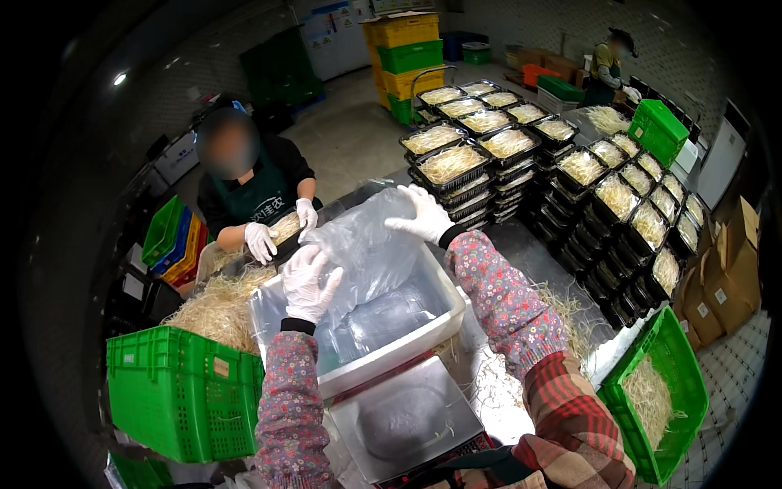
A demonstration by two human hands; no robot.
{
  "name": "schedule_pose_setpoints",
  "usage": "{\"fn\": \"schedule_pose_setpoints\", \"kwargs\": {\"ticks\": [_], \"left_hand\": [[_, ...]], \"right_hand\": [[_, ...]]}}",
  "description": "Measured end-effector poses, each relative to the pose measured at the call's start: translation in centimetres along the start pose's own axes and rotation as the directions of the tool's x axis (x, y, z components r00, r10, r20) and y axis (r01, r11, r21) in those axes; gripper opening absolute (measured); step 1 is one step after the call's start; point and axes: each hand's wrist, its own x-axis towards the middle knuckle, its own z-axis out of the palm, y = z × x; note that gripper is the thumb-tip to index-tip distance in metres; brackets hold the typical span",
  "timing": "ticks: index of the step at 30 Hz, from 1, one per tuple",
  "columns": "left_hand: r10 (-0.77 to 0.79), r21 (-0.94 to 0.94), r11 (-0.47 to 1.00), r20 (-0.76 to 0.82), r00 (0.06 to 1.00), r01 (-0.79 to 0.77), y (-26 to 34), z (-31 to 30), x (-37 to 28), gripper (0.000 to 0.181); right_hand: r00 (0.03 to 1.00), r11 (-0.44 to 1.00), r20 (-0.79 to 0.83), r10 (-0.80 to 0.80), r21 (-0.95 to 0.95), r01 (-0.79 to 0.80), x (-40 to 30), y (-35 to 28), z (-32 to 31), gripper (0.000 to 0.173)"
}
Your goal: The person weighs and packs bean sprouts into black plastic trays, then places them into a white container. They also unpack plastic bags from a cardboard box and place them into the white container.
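A white foam box [397,342] lined with clear plastic film [372,244] stands before me, its film bunched up at the far side. My left hand [311,284], in a white glove, is over the box's left side against the film, thumb and fingers apart. At the far right corner, my right hand [421,214], gloved too, has its fingers spread beside the raised film. A clear plastic-wrapped bundle or fold of liner [391,318] lies inside; which one cannot be told. Nearest me is a digital scale [403,415] with a steel platform, bearing a few stray sprouts.
Across the table a co-worker [256,177] holds a black tray of bean sprouts [286,229]. Loose sprouts [217,305] lie by a green crate [183,391] at left. Stacked sprout trays [452,165] fill the right side. Another green crate [657,397] stands at lower right.
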Motion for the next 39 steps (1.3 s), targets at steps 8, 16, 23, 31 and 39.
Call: {"fn": "schedule_pose_setpoints", "kwargs": {"ticks": [8, 16, 23, 31, 39], "left_hand": [[-0.122, -0.376, 0.919, 0.015, 0.992, 0.118, 3.0, 1.9, 0.2, 0.042], [-0.035, -0.011, 0.999, -0.008, 0.999, 0.035, 0.4, 1.7, 0.0, 0.031], [-0.024, 0.069, 0.997, 0.096, 0.995, 0.018, 3.0, 1.9, 3.5, 0.037], [-0.017, 0.033, 0.999, 0.334, 0.942, 0.007, 2.5, 5.2, 5.3, 0.037], [-0.063, 0.234, 0.971, 0.421, 0.905, -0.041, 4.9, 4.6, 6.2, 0.069]], "right_hand": [[0.915, 0.900, 0.297, -0.274, -0.256, 0.353, -0.4, -5.9, 1.7, 0.071], [0.994, 0.776, -0.080, 0.079, 0.630, -0.011, 2.0, 1.3, 3.2, 0.020], [0.993, 0.608, 0.111, -0.039, 0.791, -0.065, 0.6, 0.8, 2.5, 0.034], [0.970, 0.754, 0.079, -0.230, 0.645, 0.126, -0.4, 0.2, -2.3, 0.050], [0.962, 0.946, -0.094, 0.257, 0.225, -0.231, -0.3, 4.1, 0.1, 0.105]]}}
